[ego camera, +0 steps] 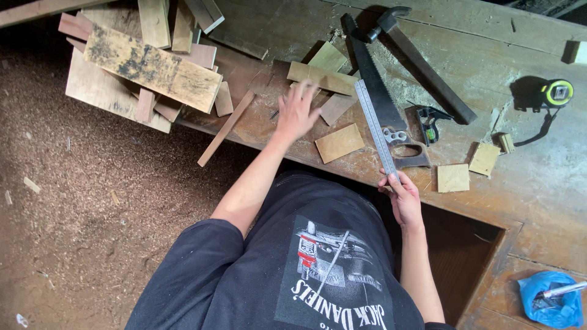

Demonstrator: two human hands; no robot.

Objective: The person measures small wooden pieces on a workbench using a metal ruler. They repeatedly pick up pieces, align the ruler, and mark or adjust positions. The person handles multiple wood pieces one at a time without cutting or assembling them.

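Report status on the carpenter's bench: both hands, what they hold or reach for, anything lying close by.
Right hand grips steel ruler at its near end. Left hand open, over small wood offcuts. Handsaw lies beside ruler; hammer beyond.

Left hand (298, 111) outstretched, fingers spread; right hand (403, 197) clenched.

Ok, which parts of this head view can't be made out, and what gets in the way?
- Left hand: blurred by motion; whether its fingers touch the small dark stick or the wood offcuts is unclear.
- Saw: the metal ruler, held by the right hand, covers part of the blade.
- Blue bag: contents hidden by its folds.
- Under the workbench: in shadow.
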